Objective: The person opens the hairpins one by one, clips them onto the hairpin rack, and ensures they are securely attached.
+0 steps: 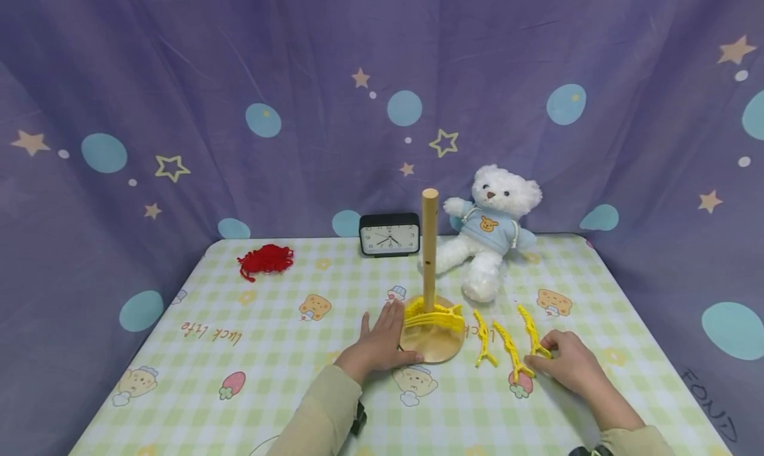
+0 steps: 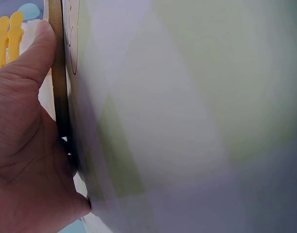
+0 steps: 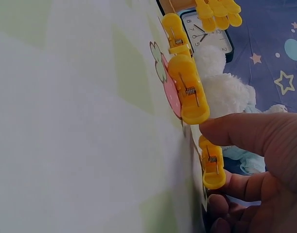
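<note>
1. The rightmost yellow clip [image 1: 531, 330] is lying on the tablecloth [image 1: 268, 363], right of the round wooden base [image 1: 438, 351], its narrow end pointing away from you.
2. Your right hand [image 1: 570, 363] is pinching that clip's handle end between thumb and forefinger, while your other fingers are curling below.
3. The middle yellow clip [image 1: 510, 350] is lying just beside it, its handle end sitting close to your thumb; whether the two are touching, you cannot tell.
4. The left yellow clip [image 1: 483, 337] is resting apart from these two, nearest the base.
5. A bunch of yellow clips [image 1: 438, 319] is sitting side by side above the base, just in front of the post; how they are being held there, you cannot tell.
6. The wooden post [image 1: 430, 257] is standing upright on the base.
7. Your left hand [image 1: 382, 343] is spreading against the base's left side, fingers reaching forward and thumb lying along the near edge.
8. Behind the post, a black-framed clock [image 1: 390, 238] is facing you, and a white teddy bear [image 1: 489, 227] in a pale blue top is sitting to its right.
9. Red yarn [image 1: 266, 260] is lying in a heap at the far left.
10. A purple curtain [image 1: 328, 32] with stars and blue spots is hanging behind everything.
</note>
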### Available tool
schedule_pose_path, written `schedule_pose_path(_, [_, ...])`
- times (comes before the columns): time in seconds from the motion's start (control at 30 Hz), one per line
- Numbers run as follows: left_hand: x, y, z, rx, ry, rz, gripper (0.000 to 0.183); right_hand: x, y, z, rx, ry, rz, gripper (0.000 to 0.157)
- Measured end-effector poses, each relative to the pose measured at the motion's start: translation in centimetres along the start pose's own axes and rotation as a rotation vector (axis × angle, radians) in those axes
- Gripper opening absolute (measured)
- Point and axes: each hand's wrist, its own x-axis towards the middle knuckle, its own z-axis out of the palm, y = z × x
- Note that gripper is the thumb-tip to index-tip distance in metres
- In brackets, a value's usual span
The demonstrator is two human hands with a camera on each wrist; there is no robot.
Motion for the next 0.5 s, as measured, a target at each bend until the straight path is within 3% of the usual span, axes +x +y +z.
schedule_pose_path(0.5, [0.11, -0.21, 0.19, 0.027, 0.012, 0.007, 0.111, -0.50, 0.28, -0.19, 0.065, 0.094, 0.012, 0.050])
